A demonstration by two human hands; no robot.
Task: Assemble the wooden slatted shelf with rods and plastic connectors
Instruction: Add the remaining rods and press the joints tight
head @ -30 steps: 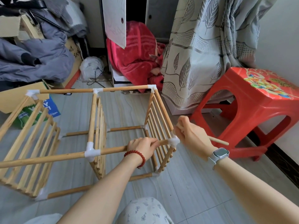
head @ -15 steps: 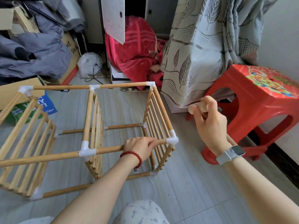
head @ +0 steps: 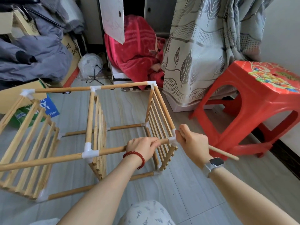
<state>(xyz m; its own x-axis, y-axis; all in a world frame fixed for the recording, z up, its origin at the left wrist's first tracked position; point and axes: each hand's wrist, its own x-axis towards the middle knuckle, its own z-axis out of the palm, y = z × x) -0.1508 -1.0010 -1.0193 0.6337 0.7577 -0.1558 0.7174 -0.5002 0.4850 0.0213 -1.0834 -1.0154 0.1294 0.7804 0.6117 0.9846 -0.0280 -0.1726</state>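
Shelf frame (head: 97, 127) of wooden rods and slatted panels lay on its side on grey floor tiles (head: 186, 184), long axis running left to right across the view, left end cut off by the edge. Three slatted panels stood on edge: left (head: 30, 143), middle (head: 97, 132), right (head: 162, 120), joined by horizontal rods through white plastic connectors. Near top rod (head: 110, 151) ran from the left edge, through a T-shaped connector (head: 89, 152), up and right to a corner connector (head: 172, 140). Left hand (head: 142, 146) gripped that rod just left of the corner connector, fingers curled over it; red bead bracelet (head: 136, 157) on the wrist. Right hand (head: 193, 142) clenched round a loose rod (head: 224, 153), knuckles against the corner connector, rod pointing right and slightly toward the camera, free end above the floor; whether its other end sat in the connector could not be told. Watch (head: 214, 164) on the right wrist. Red plastic stool (head: 259, 98) stood to the right, leaf-patterned curtain (head: 203, 46) behind, red blanket (head: 138, 51) spilling from an open cabinet, grey bedding (head: 32, 54) piled at far left.
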